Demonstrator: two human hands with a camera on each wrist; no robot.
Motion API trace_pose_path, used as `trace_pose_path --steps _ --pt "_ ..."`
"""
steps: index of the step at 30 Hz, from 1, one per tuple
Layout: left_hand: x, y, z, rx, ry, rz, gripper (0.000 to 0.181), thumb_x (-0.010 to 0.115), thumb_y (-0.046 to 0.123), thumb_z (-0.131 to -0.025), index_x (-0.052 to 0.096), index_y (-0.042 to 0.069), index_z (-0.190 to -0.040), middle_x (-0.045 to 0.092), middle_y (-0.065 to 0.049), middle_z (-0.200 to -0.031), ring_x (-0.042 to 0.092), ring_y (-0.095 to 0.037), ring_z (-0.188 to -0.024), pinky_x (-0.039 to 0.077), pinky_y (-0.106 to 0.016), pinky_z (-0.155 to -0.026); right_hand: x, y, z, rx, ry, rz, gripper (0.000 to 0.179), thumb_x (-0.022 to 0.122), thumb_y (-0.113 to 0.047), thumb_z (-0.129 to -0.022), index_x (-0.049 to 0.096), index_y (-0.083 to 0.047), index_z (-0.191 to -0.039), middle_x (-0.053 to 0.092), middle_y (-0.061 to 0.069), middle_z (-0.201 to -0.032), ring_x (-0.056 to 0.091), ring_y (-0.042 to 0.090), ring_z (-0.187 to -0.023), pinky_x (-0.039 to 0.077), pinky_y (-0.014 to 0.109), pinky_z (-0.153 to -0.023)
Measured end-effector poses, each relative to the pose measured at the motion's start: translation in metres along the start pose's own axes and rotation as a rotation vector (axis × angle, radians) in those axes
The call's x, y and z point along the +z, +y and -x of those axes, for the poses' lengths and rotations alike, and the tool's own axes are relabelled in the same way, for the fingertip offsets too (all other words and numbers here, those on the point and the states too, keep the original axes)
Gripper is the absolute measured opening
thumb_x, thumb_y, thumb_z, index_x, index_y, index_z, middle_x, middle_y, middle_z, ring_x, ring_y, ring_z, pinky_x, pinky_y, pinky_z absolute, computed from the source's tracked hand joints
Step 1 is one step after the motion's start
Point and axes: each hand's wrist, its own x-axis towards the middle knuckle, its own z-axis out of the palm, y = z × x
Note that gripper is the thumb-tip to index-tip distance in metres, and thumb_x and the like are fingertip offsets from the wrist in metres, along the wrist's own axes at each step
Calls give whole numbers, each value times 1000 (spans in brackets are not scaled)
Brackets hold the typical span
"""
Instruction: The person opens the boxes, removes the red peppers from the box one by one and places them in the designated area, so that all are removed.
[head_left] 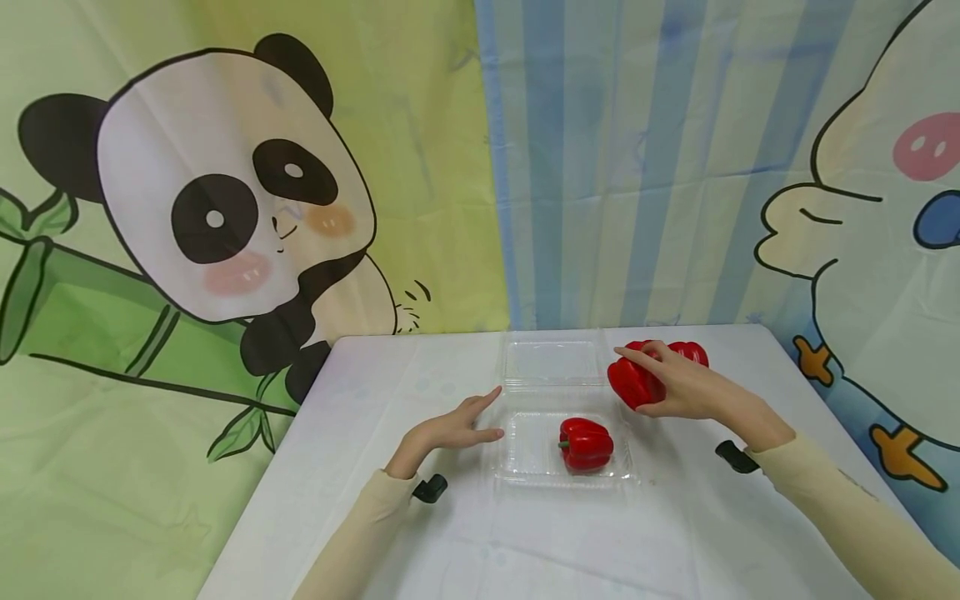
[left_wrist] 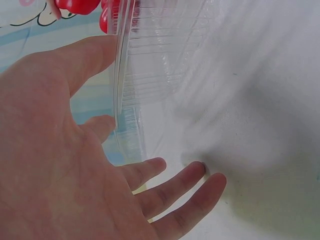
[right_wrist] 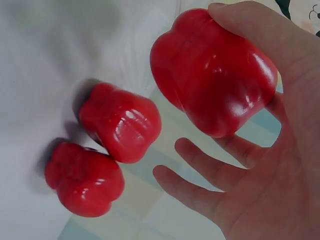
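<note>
My right hand (head_left: 686,389) grips a red bell pepper (head_left: 632,383) between thumb and fingers, held at the right of a clear plastic clamshell box (head_left: 525,479). In the right wrist view, its two lower fingers reach out away from the pepper. Another red bell pepper (head_left: 588,445) with a green stem lies on its side in the box's near half. At the box's left edge is my left hand (head_left: 456,426), fingers spread and mostly straight. Its thumb and forefinger meet the clear rim (left_wrist: 119,75) in the left wrist view; how firmly they touch cannot be told.
Two more red bell peppers, one nearer the held one (right_wrist: 122,122) and one beside it (right_wrist: 85,180), lie on the white table (head_left: 420,533) at the back right. The box's lid half (head_left: 551,364) lies folded back towards a printed cloth backdrop (head_left: 442,167).
</note>
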Motion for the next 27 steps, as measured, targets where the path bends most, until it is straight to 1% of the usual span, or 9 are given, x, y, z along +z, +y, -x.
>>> trace_pose_path --steps 7,13,16,23,27 --pt "0 0 0 -3 1 -2 85 56 55 -98 10 26 -163 17 -18 -166 18 -36 -154 26 -63 -117 2 7 5 49 13 -16 100 90 -29 -71 34 -22 -154 46 22 -137 49 44 -123 60 52 -77" --pt "1 1 0 -19 2 3 84 56 55 -97 11 28 -163 18 -18 -166 20 -37 -154 27 -64 -116 8 14 8 99 15 -17 99 90 -29 -72 33 -23 -153 44 23 -136 48 46 -123 60 52 -77" --pt "0 1 0 -21 1 -1 85 56 57 -97 10 29 -163 17 -17 -166 19 -36 -154 27 -63 -117 11 17 10 105 20 -9 99 90 -26 -72 33 -22 -153 45 24 -135 49 47 -122 60 53 -77" --pt "-1 1 1 2 -6 5 87 56 57 -97 10 26 -163 18 -18 -166 20 -37 -154 27 -63 -116 21 22 11 121 16 21 97 89 -27 -74 32 -20 -153 44 25 -131 51 47 -119 60 54 -76" --pt "-1 0 1 -6 -7 3 87 56 57 -97 10 27 -163 18 -18 -166 19 -37 -154 27 -63 -117 26 21 12 106 42 42 97 89 -27 -73 34 -19 -153 45 25 -128 51 48 -117 59 55 -76"
